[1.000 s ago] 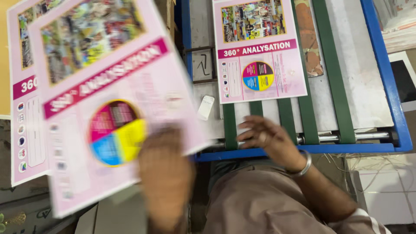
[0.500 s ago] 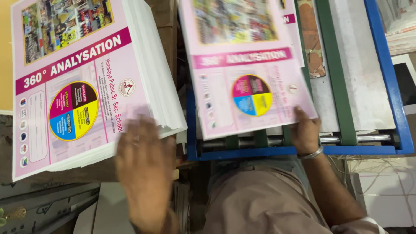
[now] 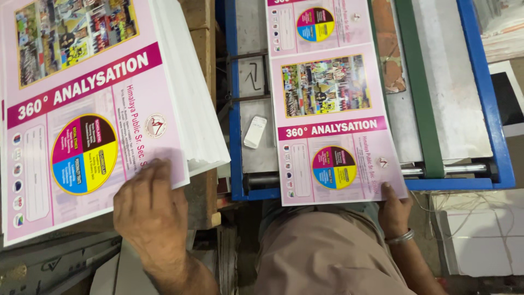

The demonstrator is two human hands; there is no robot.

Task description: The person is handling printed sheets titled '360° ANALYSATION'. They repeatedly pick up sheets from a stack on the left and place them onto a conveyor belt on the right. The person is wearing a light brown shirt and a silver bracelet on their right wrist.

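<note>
— What is the left hand [image 3: 150, 210] doing?

— It lies flat, palm down, on the near right corner of the top sheet of a thick stack of pink printed sheets [image 3: 82, 120]. The fingers [image 3: 158, 169] are spread and pressed on the paper rather than curled round it; whether the thumb has slipped under the edge I cannot tell.

— And the stack itself?

— It sits at the left, on a wooden block [image 3: 202, 191], its white edges fanned out along the right side. Each sheet carries a photo collage, a magenta band and a four-coloured circle.

— The right hand [image 3: 394, 210]?

— It holds the near right corner of a single pink sheet [image 3: 333, 136], fingers closed in a pinch on that corner, a metal bangle [image 3: 400, 237] at the wrist. That sheet lies lengthwise on the bed of a blue-framed machine [image 3: 486, 109], its near edge hanging over the frame toward the person's lap.

— Anything else on the machine?

— A green belt [image 3: 417, 93] runs just to the right of the sheet, and a small white object [image 3: 255, 131] lies to its left.
</note>
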